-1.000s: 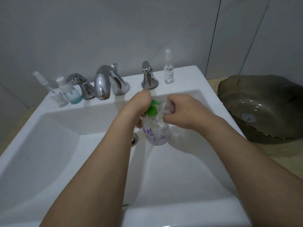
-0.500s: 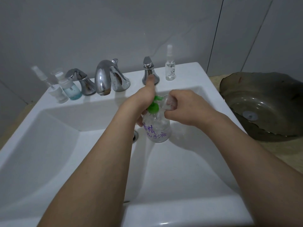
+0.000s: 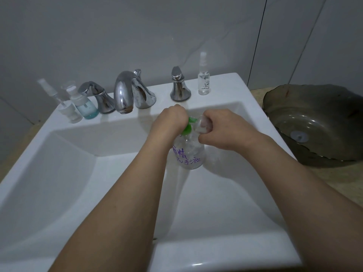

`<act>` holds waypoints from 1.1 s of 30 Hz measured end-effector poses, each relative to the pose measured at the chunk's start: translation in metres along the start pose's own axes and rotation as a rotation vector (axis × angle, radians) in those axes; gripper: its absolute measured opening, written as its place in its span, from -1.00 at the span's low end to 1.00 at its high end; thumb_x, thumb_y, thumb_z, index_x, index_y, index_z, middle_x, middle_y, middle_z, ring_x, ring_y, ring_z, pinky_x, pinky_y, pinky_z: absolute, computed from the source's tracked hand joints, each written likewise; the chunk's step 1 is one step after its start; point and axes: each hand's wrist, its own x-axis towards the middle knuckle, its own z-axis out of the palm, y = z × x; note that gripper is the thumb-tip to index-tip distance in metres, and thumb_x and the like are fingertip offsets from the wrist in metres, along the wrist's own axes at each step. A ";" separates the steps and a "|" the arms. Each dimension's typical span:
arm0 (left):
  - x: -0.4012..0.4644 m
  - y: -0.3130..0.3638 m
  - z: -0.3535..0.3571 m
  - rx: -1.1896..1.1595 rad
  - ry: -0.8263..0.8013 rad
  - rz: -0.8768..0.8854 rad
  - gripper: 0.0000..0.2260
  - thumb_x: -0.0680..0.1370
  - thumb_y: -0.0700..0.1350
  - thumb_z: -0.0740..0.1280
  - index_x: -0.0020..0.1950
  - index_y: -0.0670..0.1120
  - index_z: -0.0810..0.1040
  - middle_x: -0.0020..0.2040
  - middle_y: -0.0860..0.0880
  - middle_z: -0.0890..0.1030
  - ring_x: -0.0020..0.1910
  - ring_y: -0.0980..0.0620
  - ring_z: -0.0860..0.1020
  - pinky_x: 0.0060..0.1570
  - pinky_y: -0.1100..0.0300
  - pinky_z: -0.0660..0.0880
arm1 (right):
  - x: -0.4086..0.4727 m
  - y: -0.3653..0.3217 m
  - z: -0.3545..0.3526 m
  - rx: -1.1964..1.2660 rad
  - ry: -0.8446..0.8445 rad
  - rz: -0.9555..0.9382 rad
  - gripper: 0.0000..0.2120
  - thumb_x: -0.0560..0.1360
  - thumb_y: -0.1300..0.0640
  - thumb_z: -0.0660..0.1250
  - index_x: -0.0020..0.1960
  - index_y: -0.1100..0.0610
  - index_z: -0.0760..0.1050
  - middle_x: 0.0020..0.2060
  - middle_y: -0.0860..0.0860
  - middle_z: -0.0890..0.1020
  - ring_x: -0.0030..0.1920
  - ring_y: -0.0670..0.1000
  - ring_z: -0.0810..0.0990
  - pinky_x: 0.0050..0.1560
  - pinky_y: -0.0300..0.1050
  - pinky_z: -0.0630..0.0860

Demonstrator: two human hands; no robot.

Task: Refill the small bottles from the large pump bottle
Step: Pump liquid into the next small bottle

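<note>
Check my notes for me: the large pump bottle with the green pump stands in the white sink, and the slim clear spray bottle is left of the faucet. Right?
Almost. The head view shows the slim clear spray bottle on the sink ledge to the right of the faucet, not left. The large pump bottle with its green pump is in the sink, as noted.

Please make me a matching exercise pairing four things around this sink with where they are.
Things:
1. pump bottle
2. spray vial
3. blue bottle
4. dark bowl

Places:
A. on the counter right of the sink
B. on the ledge left of the tap
C. in the basin, between both hands
D. on the ledge right of the right tap handle

Pairs: 1-C, 2-D, 3-B, 4-A
</note>
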 end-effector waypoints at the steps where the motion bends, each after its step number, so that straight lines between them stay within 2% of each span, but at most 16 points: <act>1: 0.001 -0.002 0.002 0.055 0.000 0.036 -0.72 0.53 -0.34 0.08 0.20 -0.27 0.43 0.20 -0.30 0.51 0.15 -0.28 0.53 -0.14 0.05 0.40 | 0.000 0.001 0.001 -0.004 -0.002 0.003 -0.74 0.26 0.00 0.39 -0.32 0.01 0.29 -0.33 -0.10 0.48 -0.32 -0.11 0.43 -0.38 -0.15 0.26; 5: 0.005 -0.005 0.002 0.190 0.008 0.145 -0.72 0.49 -0.34 0.09 0.15 -0.24 0.44 0.18 -0.29 0.51 0.11 -0.28 0.54 -0.15 0.00 0.45 | 0.002 0.001 0.001 -0.017 -0.005 -0.004 -0.75 0.25 -0.02 0.38 -0.31 -0.01 0.30 -0.31 -0.11 0.48 -0.29 -0.13 0.45 -0.37 -0.16 0.26; 8: 0.005 -0.005 0.000 0.217 0.023 0.159 -0.79 0.46 -0.34 0.12 0.02 -0.18 0.44 0.14 -0.27 0.53 0.07 -0.26 0.54 -0.15 -0.02 0.47 | 0.003 0.000 0.000 -0.010 0.005 -0.011 -0.74 0.25 -0.01 0.38 -0.33 -0.02 0.28 -0.33 -0.12 0.46 -0.31 -0.16 0.42 -0.39 -0.16 0.23; 9: 0.005 -0.005 0.001 0.184 0.024 0.147 -0.79 0.47 -0.34 0.11 0.02 -0.19 0.45 0.13 -0.28 0.54 0.06 -0.27 0.55 -0.09 -0.06 0.52 | 0.002 0.000 0.000 -0.009 0.010 -0.013 -0.74 0.25 -0.01 0.38 -0.34 -0.02 0.27 -0.35 -0.12 0.46 -0.33 -0.16 0.41 -0.40 -0.16 0.22; 11: 0.006 -0.004 0.000 0.049 -0.005 0.082 -0.74 0.54 -0.29 0.08 0.15 -0.26 0.48 0.18 -0.31 0.53 0.12 -0.30 0.55 0.08 -0.14 0.54 | 0.002 -0.001 -0.001 -0.006 0.021 -0.013 -0.75 0.25 -0.01 0.38 -0.34 -0.01 0.28 -0.35 -0.12 0.47 -0.33 -0.17 0.41 -0.40 -0.16 0.21; 13: 0.005 -0.002 -0.003 -0.110 -0.059 -0.001 -0.65 0.61 -0.12 0.03 0.25 -0.25 0.46 0.21 -0.32 0.54 0.16 -0.32 0.54 0.16 -0.22 0.50 | 0.001 -0.001 -0.001 0.010 0.045 -0.010 -0.76 0.24 -0.02 0.38 -0.32 -0.02 0.31 -0.35 -0.13 0.50 -0.32 -0.19 0.43 -0.38 -0.18 0.24; 17: -0.003 0.000 -0.011 -0.241 -0.168 -0.165 -0.33 0.53 0.34 -0.07 0.25 -0.15 0.47 0.12 -0.26 0.55 0.12 -0.35 0.52 0.18 -0.36 0.38 | 0.001 -0.003 -0.003 0.031 0.093 -0.024 -0.76 0.23 -0.02 0.38 -0.32 -0.04 0.30 -0.39 -0.16 0.49 -0.33 -0.21 0.43 -0.38 -0.18 0.24; 21: -0.005 0.001 -0.013 -0.207 -0.196 -0.158 -0.27 0.50 0.41 -0.10 0.28 -0.14 0.45 0.12 -0.26 0.53 0.10 -0.37 0.49 0.16 -0.41 0.36 | 0.001 -0.003 -0.003 0.017 0.101 -0.026 -0.76 0.23 -0.03 0.37 -0.33 -0.03 0.29 -0.38 -0.14 0.50 -0.32 -0.19 0.44 -0.39 -0.18 0.25; 24: -0.004 0.002 -0.011 -0.164 -0.179 -0.142 -0.36 0.56 0.31 -0.10 0.26 -0.14 0.44 0.10 -0.26 0.53 0.06 -0.36 0.51 0.10 -0.39 0.42 | 0.001 -0.002 -0.003 0.019 0.090 -0.019 -0.75 0.24 -0.02 0.38 -0.33 -0.03 0.28 -0.37 -0.14 0.49 -0.33 -0.19 0.43 -0.39 -0.18 0.23; 28: 0.002 -0.001 -0.004 -0.072 -0.049 -0.034 -0.69 0.59 -0.16 0.00 0.13 -0.24 0.48 0.14 -0.30 0.55 0.08 -0.35 0.54 0.05 -0.33 0.52 | 0.001 -0.002 -0.002 0.002 0.065 -0.008 -0.76 0.24 -0.02 0.37 -0.31 0.00 0.30 -0.33 -0.12 0.48 -0.32 -0.15 0.43 -0.39 -0.18 0.23; 31: 0.007 -0.004 0.001 -0.003 -0.009 0.024 -0.72 0.58 -0.28 0.05 0.15 -0.31 0.50 0.16 -0.32 0.56 0.12 -0.31 0.56 0.11 -0.17 0.55 | 0.001 -0.001 -0.001 -0.001 0.031 0.004 -0.77 0.25 -0.02 0.37 -0.28 0.01 0.33 -0.28 -0.11 0.50 -0.28 -0.09 0.46 -0.37 -0.17 0.27; 33: 0.009 -0.006 0.003 0.059 0.021 0.079 -0.72 0.50 -0.32 0.08 0.08 -0.27 0.53 0.10 -0.33 0.56 0.07 -0.32 0.57 0.08 -0.18 0.55 | 0.001 0.000 0.000 0.001 0.030 0.004 -0.76 0.25 -0.02 0.38 -0.30 0.01 0.31 -0.31 -0.11 0.48 -0.29 -0.10 0.44 -0.38 -0.16 0.25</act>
